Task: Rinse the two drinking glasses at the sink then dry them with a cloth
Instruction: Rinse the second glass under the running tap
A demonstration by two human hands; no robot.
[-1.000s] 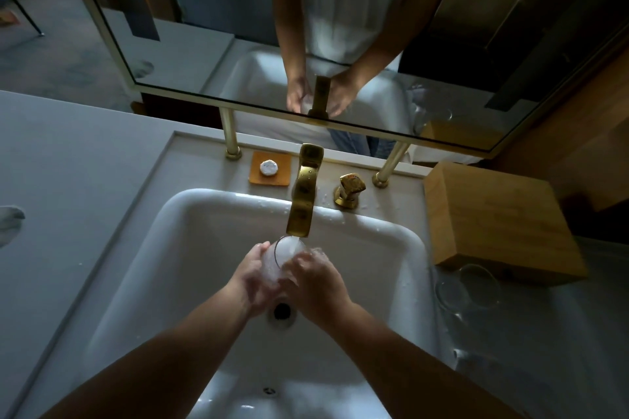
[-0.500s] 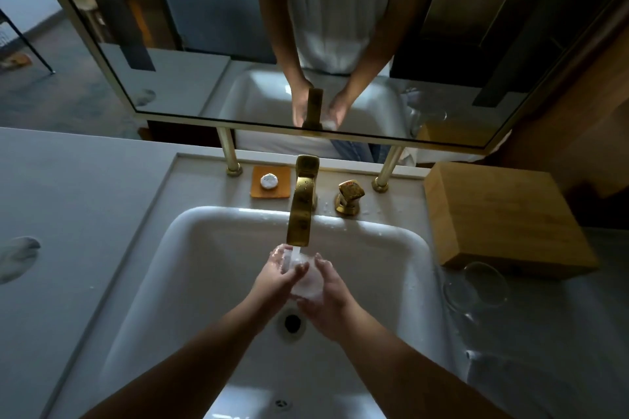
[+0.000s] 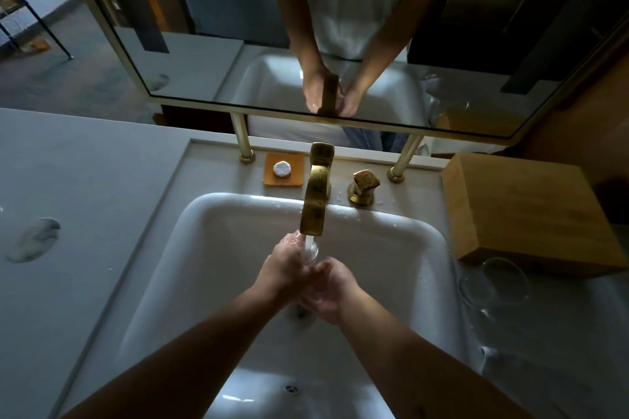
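Both hands are over the middle of the white sink (image 3: 218, 248), right under the gold tap (image 3: 315, 201), water running. The left hand (image 3: 284, 269) and right hand (image 3: 332, 294) are cupped together around a clear glass (image 3: 311, 250), fingers wrapped tight on it, only its rim peeking out at 12 o'clock from the hands. The second glass (image 3: 493, 282) sits on the counter at about 3 o'clock, just in front of a wooden box (image 3: 524, 207).

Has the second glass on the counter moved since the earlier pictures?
No. The second glass lies at the front corner of the wooden box, as before; only the camera shifted.
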